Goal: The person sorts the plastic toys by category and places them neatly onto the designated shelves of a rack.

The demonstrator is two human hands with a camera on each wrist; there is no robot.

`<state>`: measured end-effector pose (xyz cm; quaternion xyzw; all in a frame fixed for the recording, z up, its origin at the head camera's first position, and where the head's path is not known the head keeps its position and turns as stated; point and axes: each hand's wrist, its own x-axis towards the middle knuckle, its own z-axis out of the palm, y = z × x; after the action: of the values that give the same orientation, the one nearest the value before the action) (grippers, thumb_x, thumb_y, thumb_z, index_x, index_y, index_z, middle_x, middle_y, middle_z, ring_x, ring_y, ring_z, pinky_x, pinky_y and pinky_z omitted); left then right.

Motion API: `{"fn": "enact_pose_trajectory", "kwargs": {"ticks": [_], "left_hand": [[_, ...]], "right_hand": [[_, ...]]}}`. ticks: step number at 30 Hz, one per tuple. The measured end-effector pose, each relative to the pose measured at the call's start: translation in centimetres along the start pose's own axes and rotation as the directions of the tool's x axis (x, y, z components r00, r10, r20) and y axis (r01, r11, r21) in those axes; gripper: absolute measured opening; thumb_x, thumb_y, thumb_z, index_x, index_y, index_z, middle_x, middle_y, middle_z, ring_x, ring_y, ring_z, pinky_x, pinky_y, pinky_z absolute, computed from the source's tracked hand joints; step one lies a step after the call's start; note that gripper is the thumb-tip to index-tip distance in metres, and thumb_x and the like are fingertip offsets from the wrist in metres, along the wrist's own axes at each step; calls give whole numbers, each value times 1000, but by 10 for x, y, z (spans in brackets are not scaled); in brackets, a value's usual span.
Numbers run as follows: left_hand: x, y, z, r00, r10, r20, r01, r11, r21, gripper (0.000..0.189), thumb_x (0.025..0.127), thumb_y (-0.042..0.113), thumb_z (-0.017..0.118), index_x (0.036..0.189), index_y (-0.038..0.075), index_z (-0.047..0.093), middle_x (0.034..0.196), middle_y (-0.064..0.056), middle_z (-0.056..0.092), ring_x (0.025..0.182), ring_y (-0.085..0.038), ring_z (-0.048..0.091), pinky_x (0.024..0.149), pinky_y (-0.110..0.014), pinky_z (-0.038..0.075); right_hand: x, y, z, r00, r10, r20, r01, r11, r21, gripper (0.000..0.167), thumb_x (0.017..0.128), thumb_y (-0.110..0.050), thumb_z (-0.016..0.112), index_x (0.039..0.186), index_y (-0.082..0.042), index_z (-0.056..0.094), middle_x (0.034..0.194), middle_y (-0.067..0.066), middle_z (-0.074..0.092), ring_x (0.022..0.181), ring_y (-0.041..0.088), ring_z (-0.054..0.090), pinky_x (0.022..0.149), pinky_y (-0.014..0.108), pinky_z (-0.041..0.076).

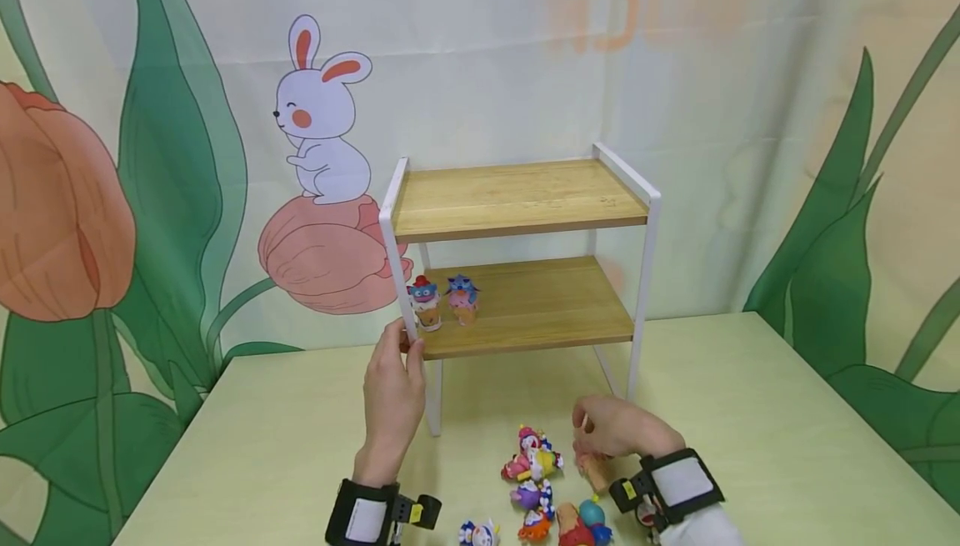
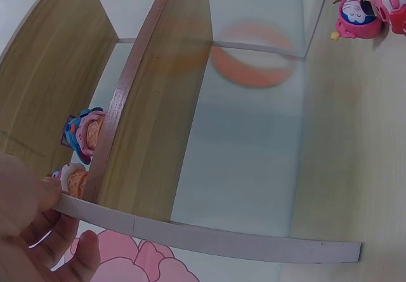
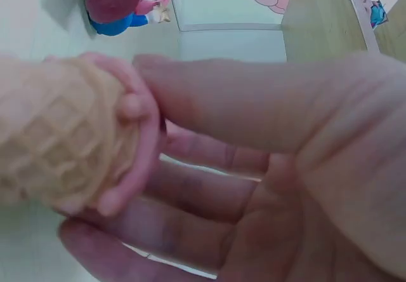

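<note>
My left hand (image 1: 394, 392) grips the white left front leg (image 1: 397, 279) of a two-tier wooden shelf (image 1: 517, 200), at the height of its lower board. In the left wrist view, thumb and fingers (image 2: 79, 256) lie on either side of that leg. Near the shelf's right front, my right hand (image 1: 626, 427) holds an ice-cream-cone toy figure (image 3: 60, 133) with a pink rim and waffle pattern; its top is hidden by the fingers. Two similar cone figures, one red-hatted (image 1: 426, 304) and one blue-topped (image 1: 462, 300), stand at the lower board's left end.
Several colourful toy figures lie clustered on the pale table (image 1: 277, 446) before the shelf, among them a clown-like one (image 1: 531, 442), a blue-and-white one (image 1: 478, 533) and a red one with a cone (image 1: 576, 529). A printed curtain (image 1: 487, 54) hangs behind.
</note>
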<state>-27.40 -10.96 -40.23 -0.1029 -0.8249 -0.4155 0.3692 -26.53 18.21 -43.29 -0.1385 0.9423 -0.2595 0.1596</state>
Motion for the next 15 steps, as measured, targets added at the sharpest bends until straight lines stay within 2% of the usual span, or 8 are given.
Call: {"fn": "enact_pose_trajectory", "kwargs": {"ticks": [4,8,11,15], "left_hand": [[0,-1,1,1000,6,-1,-6,1000,-1,28,95,2,60,122,-3,54,93,-13,61,78,-24,57,63,-36,46],[0,-1,0,1000,10,-3,-10,1000,-1,28,95,2,60,122,-3,54,93,-13,61,78,-25,57,63,-36,46],[0,0,0,1000,5,-1,-5,1000,1,29,95,2,61,123,-3,54,93,-13,61,78,-25,57,63,-36,46],[0,0,0,1000,-8,7,8,1000,2,29,95,2,61,123,-3,54,94,-13,61,78,-25,56,63,-35,46]], "right_hand": [[-1,-1,-2,1000,17,-13,-17,1000,4,36,86,-10,74,118,-2,60,93,6,62,78,19,56,70,37,48],[-4,-4,-5,1000,10,-29,-10,1000,2,40,86,-8,74,122,0,59,91,5,61,77,18,57,72,38,49],[-7,-6,-9,999,-8,-40,8,1000,11,36,85,-8,75,117,0,61,87,4,60,75,18,56,70,37,48],[-9,-6,-13,997,-44,-66,45,999,10,22,84,-10,76,102,-3,66,77,1,58,71,18,54,64,35,45]]}}
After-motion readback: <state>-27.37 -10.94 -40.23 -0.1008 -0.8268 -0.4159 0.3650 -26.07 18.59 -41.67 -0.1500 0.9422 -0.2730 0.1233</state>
